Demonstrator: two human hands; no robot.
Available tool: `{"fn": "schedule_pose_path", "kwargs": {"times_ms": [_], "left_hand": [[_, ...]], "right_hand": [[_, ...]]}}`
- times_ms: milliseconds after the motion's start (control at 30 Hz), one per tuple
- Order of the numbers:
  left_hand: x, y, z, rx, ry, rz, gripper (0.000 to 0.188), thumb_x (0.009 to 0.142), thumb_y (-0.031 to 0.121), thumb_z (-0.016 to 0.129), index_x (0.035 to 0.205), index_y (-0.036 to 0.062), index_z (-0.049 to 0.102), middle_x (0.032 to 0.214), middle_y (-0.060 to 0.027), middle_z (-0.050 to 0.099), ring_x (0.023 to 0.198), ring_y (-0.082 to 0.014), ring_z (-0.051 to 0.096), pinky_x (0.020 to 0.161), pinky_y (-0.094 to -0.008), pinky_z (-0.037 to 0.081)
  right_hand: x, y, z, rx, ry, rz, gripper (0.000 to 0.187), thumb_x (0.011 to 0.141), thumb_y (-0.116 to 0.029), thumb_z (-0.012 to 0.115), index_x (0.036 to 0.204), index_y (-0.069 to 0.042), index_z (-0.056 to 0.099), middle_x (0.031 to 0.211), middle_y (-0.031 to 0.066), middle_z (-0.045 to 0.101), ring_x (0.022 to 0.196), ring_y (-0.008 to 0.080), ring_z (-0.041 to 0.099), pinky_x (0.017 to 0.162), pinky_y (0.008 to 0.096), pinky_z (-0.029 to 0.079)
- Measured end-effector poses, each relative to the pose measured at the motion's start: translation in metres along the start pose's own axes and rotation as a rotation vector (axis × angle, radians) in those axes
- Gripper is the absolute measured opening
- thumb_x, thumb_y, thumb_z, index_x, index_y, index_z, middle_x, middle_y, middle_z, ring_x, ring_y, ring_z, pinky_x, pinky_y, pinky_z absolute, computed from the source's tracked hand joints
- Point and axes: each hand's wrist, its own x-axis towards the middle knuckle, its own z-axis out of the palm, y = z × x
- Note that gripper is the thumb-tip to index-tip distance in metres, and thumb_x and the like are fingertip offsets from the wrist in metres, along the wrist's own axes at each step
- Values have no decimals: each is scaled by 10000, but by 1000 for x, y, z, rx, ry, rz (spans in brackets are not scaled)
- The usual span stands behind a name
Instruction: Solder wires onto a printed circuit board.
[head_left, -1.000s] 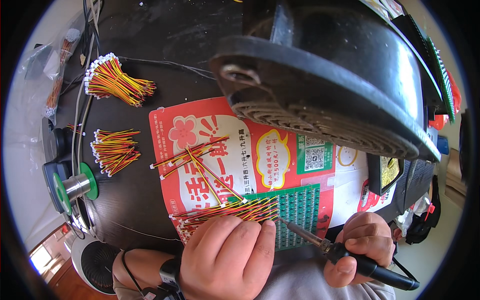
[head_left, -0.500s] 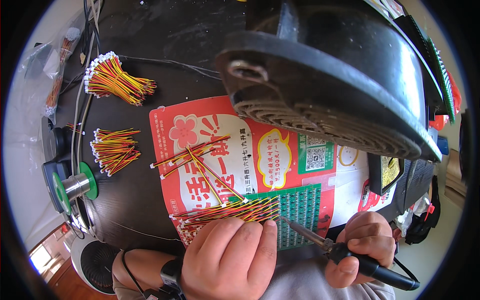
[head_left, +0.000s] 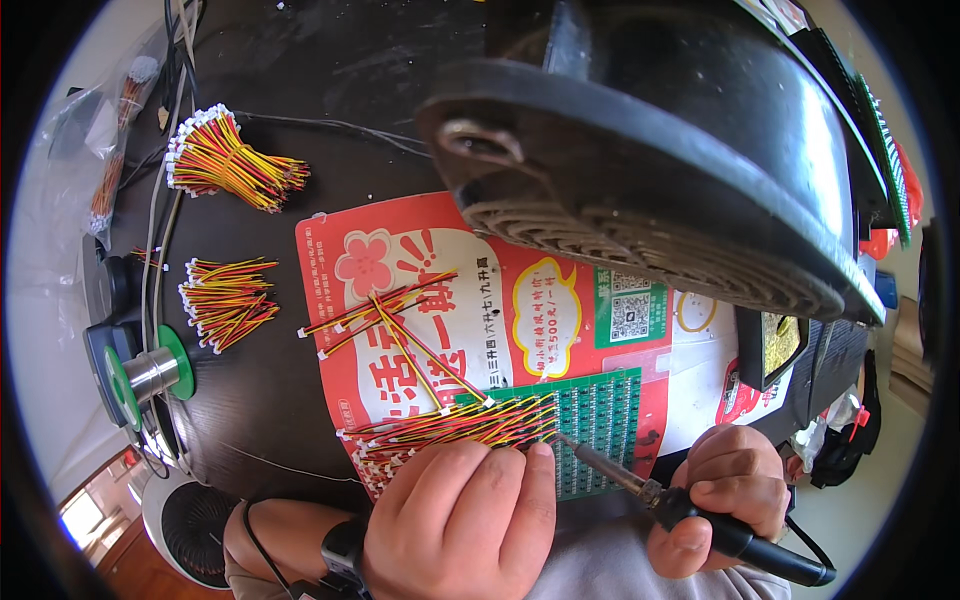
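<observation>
My right hand (head_left: 735,490) is wrapped round the black handle of a soldering iron (head_left: 610,468). The iron's tip points left and meets the wire ends on a green circuit board panel (head_left: 612,410). Close by the tip, my left hand (head_left: 465,520) is closed, back upward, with its fingertips at the board. What it pinches is hidden beneath the fingers. Rows of red, yellow and black connector wires (head_left: 450,420) with white plugs extend leftward from the panel. Several loose wires (head_left: 400,325) lie crossed above them on a red printed sheet (head_left: 490,225).
A large black fan-like housing with a grille (head_left: 650,170) overhangs the upper right. On the dark table at left lie a wire bundle (head_left: 235,160), a smaller wire pile (head_left: 230,300) and a solder spool (head_left: 150,373). A gold-filled tray (head_left: 783,343) stands at right, cables at far left.
My right hand and the soldering iron have shifted very slightly left. My left hand stays at nearly the same spot, and the wires lie as before.
</observation>
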Motion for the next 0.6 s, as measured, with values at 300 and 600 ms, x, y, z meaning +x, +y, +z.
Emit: {"fn": "schedule_pose_path", "kwargs": {"times_ms": [300, 600], "left_hand": [[-1, 7, -3, 13, -10, -2, 119, 746, 19, 690, 853, -32, 672, 783, -96, 592, 748, -232, 611, 629, -327, 554], [0, 4, -4, -29, -17, 0, 140, 739, 25, 695, 866, -31, 673, 805, -97, 599, 744, -237, 616, 627, -329, 552]], "right_hand": [[-5, 0, 2, -14, 66, 2, 379, 890, -383, 664, 826, -56, 485, 561, 14, 429, 460, 112, 421, 400, 242, 311], [-3, -3, 0, -7, 46, 43, 382, 889, -392, 671, 827, -62, 490, 555, 13, 427, 458, 108, 424, 405, 241, 307]]}}
